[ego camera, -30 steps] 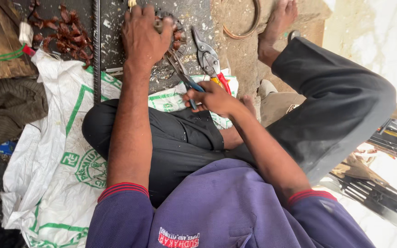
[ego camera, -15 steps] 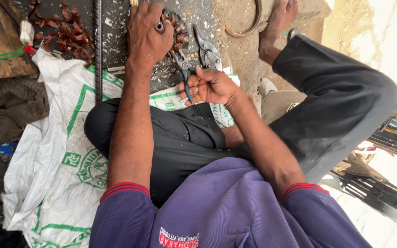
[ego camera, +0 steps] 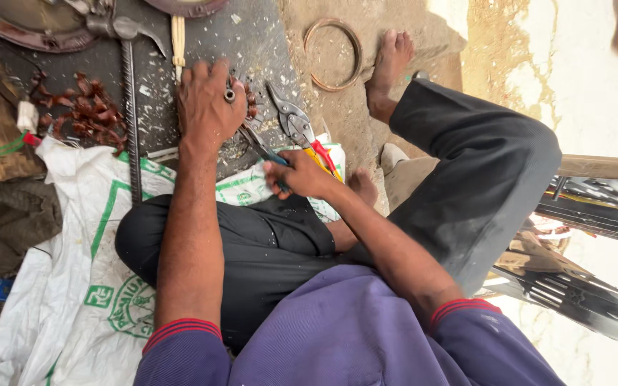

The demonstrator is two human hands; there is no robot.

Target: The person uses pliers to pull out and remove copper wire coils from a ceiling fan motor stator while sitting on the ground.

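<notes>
The dark metal work plate [ego camera: 252,50] fills the top of the view, littered with pale chips and shavings; below it a white woven sack [ego camera: 66,286] with green markings is spread on the floor, and the person sits on it, one bent knee in dark trousers [ego camera: 481,171] raised to the right and a bare foot [ego camera: 388,71] resting on the sandy ground beyond. A long ribbed steel rod [ego camera: 131,121] lies across the plate's left part and onto the sack; near the foot a rusty ring [ego camera: 334,53] lies flat on the sand; left of the rod sits a heap of reddish-brown curled scrap pieces [ego camera: 84,111].

The left hand [ego camera: 205,107] presses palm down on the plate, fingers closed over a small round metal piece [ego camera: 229,93] (only its shiny end shows between the fingers, so its full shape cannot be told). The right hand [ego camera: 298,177] is wrapped around the blue handles of a pair of pliers [ego camera: 259,146], whose nose reaches up under the left hand towards that metal piece; whether the nose actually grips it is hidden. Just to the right lies a second tool, tin snips [ego camera: 298,129] with red and yellow handles, resting on the plate's edge and untouched, close beside the right hand's knuckles.
</notes>
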